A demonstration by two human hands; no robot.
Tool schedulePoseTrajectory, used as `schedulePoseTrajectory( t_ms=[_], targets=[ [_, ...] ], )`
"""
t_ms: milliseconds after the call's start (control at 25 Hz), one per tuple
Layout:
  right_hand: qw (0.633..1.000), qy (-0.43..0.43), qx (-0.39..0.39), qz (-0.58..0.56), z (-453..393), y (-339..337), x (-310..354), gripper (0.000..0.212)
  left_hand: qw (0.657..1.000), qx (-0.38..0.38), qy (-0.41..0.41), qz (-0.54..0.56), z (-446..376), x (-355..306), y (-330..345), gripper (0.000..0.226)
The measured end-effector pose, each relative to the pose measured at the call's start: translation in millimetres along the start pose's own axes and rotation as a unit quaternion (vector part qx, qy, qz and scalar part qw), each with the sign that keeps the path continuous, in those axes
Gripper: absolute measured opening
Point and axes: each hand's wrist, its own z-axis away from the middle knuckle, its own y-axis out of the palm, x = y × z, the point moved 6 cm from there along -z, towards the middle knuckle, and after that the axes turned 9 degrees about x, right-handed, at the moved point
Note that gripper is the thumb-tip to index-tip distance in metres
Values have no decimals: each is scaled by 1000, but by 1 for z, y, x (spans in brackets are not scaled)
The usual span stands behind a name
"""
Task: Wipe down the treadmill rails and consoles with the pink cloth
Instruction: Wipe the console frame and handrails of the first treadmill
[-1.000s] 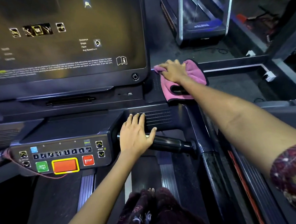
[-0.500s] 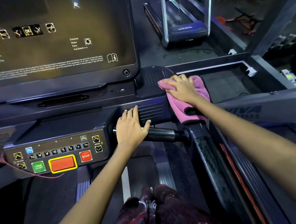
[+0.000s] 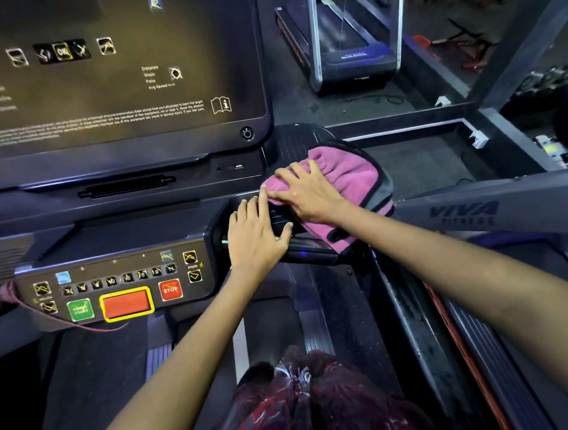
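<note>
We see our two forearms bare from wrist to elbow, with no watch, ring or band on our left hand [image 3: 255, 236] or our right hand [image 3: 308, 193]. Both arms enter from the 6 o'clock edge. Between them, at about 6 o'clock, lies our garment [image 3: 307, 403], a dark maroon fabric printed with a pattern of red, white and grey shapes, gathered into soft folds. The nails on both hands look short and unpainted.
</note>
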Motion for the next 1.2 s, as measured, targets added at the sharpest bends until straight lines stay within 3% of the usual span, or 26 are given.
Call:
schedulePoseTrajectory(
  t_ms=[200, 320, 520, 760, 920, 1040, 1200],
  targets=[
    [999, -19, 18, 41, 17, 2, -26, 55, 999, 16, -37, -32, 17, 9, 1, 76],
    [995, -38, -33, 85, 19, 0, -25, 53, 999, -15, -21, -41, 40, 15, 5, 75],
    [971, -153, -101, 152, -4, -4, 31, 45, 999, -28, -19, -28, 46, 11, 7, 65],
    [961, -199, -63, 179, 3, -2, 28, 44, 999, -44, -9, -18, 48, 12, 4, 62],
    [958, -207, -15, 199, 22, 4, -9, 33, 999, -45, -11, -3, 48, 12, 5, 63],
    [960, -183, -28, 208, 16, -3, 9, 14, 999, -41, -14, -6, 48, 11, 5, 65],
    [968, -184, -30, 169, -8, -12, 47, 37, 999, -36, -14, -4, 48, 10, 6, 60]
  ],
)
